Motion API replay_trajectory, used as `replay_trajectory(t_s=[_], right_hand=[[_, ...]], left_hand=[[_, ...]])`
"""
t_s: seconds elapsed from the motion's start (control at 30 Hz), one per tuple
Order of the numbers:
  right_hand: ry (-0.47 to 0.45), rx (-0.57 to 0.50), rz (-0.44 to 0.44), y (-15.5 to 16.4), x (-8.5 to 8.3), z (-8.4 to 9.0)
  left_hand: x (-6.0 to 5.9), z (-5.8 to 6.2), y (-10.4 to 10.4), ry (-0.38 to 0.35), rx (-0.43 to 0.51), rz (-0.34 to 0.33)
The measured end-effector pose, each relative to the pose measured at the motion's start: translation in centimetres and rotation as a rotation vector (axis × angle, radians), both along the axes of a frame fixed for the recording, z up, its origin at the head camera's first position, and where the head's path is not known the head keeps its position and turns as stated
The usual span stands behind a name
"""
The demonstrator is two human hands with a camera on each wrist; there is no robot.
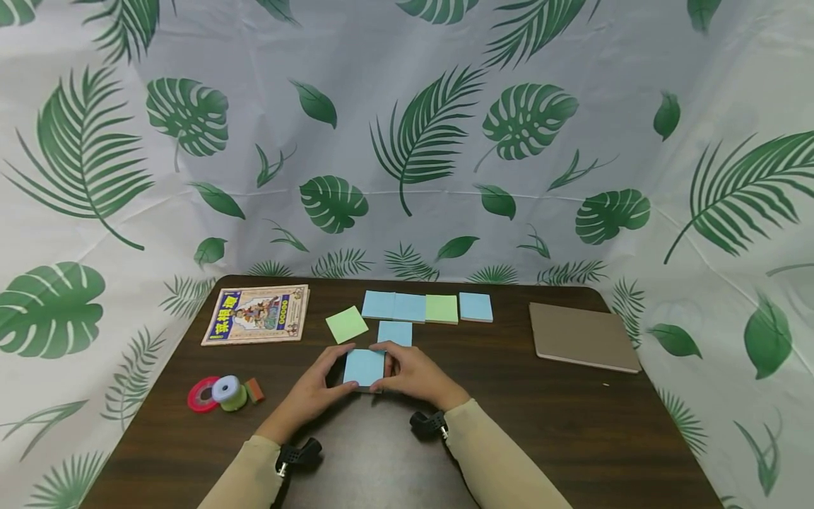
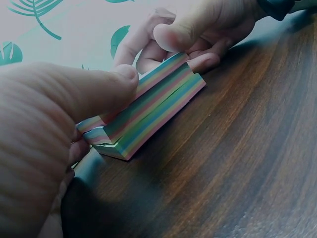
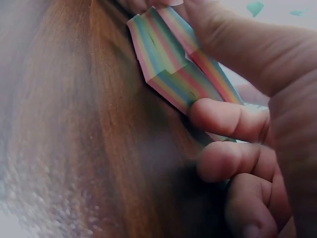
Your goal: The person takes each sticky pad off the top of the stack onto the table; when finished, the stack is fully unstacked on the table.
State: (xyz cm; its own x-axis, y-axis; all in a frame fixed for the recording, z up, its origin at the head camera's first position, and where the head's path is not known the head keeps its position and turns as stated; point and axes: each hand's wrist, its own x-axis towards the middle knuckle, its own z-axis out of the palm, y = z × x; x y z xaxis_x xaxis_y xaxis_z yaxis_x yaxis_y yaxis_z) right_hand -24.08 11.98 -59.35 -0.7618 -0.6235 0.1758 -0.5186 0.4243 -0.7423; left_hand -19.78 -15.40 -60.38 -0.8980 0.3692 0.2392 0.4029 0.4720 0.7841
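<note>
In the head view, a stack of sticky note pads [image 1: 364, 368] with a blue top stands on the dark table between the two hands. My left hand [image 1: 311, 390] grips its left side, thumb at the near corner and fingers at the far one. On the opposite side my right hand [image 1: 416, 375] pinches it, with the thumb near the front. Striped layers show along the stack [image 2: 153, 109] in the left wrist view, and the upper layers sit slightly out of line with the lower. The right wrist view has the striped stack [image 3: 171, 57] beside the right thumb and fingertips.
Beyond the hands lie a blue pad [image 1: 396, 333], a tilted green pad [image 1: 347, 324] and a row of blue and green pads [image 1: 441, 309]. Booklets [image 1: 257, 315], a red ring [image 1: 201, 404], spools [image 1: 226, 388] and an orange block [image 1: 254, 389] are left. A brown notebook [image 1: 581, 337] lies right.
</note>
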Motion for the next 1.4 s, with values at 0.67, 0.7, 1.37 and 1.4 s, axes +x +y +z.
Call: replay_trajectory(t_s=[0.67, 0.7, 1.37, 1.4], right_hand=[[-0.023, 0.079, -0.020, -0.4, 0.0, -0.2], [-0.025, 0.076, -0.022, -0.3, 0.0, -0.2], [-0.007, -0.100, -0.062, 0.7, 0.5, -1.2], [-0.005, -0.114, -0.064, 0.8, 0.5, -1.3]], left_hand=[[0.1, -0.1, -0.2, -0.034, 0.007, 0.015], [0.1, -0.1, -0.2, -0.034, 0.008, 0.016], [-0.1, 0.3, 0.2, -0.023, -0.006, 0.002], [-0.1, 0.2, 0.2, -0.020, -0.001, 0.000]])
